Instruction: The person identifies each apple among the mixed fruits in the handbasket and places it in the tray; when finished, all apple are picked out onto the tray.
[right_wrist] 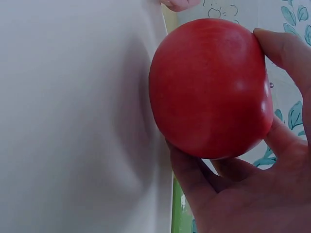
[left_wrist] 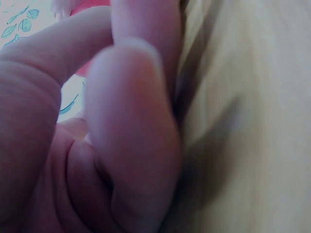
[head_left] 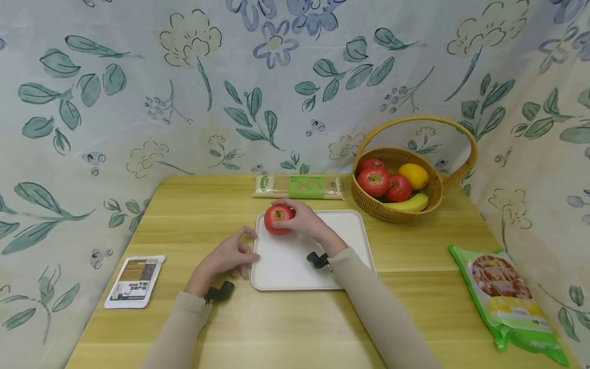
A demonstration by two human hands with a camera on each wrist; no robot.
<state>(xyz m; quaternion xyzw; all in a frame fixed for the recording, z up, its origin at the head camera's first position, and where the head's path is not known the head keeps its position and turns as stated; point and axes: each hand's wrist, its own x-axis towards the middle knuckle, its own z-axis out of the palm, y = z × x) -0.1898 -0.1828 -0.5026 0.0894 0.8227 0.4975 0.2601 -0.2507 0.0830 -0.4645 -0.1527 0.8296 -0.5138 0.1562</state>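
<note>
My right hand (head_left: 306,220) grips a red apple (head_left: 278,219) between thumb and fingers, at the back left corner of a white tray (head_left: 295,266). In the right wrist view the apple (right_wrist: 209,92) is close to the tray's surface (right_wrist: 73,116); whether it touches is hard to tell. Beside the tray's left edge is my left hand (head_left: 230,254), its fingers loosely bent and holding nothing. The thumb and index finger reach toward that edge, and contact cannot be made out. In the left wrist view bent fingers (left_wrist: 133,121) fill much of the picture, close above the wooden table.
Behind the tray lies a long packet of noodles (head_left: 299,187). A wicker basket (head_left: 392,214) at the back right holds apples, a yellow lemon-like fruit (head_left: 413,176) and a banana (head_left: 410,204). A white packet (head_left: 135,282) lies left, a green bag (head_left: 509,302) right, on the wooden table (head_left: 286,328).
</note>
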